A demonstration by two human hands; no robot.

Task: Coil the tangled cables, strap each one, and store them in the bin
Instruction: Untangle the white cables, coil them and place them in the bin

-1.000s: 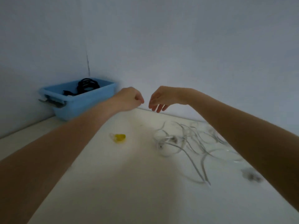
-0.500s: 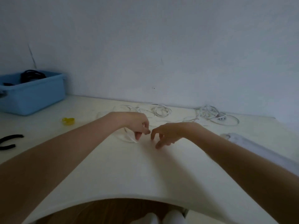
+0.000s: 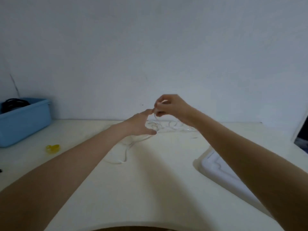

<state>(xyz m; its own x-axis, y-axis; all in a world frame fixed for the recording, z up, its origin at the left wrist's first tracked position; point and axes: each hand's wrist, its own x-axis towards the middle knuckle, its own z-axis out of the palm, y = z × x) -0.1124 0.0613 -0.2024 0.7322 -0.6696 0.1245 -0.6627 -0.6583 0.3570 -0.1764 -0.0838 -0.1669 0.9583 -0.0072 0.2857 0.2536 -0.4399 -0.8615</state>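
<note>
A tangle of thin white cables (image 3: 168, 128) lies on the cream table near the back wall, with one loop trailing forward. My right hand (image 3: 170, 105) is raised above the tangle and pinches a white cable strand that hangs down from its fingers. My left hand (image 3: 140, 123) reaches beside it with fingers extended, its fingertips touching the same strand just under the right hand. The blue bin (image 3: 25, 121) stands at the far left with a coiled black cable (image 3: 13, 103) inside. A small yellow strap (image 3: 53, 148) lies on the table in front of the bin.
A white flat tray-like object (image 3: 221, 169) lies on the table at the right, partly under my right forearm. A dark object shows at the right edge. The grey wall closes the back of the table.
The view tilted up and the bin shifted left. My right hand rose off the table, lifting a white cable strand; my left hand opened and followed up to it.
</note>
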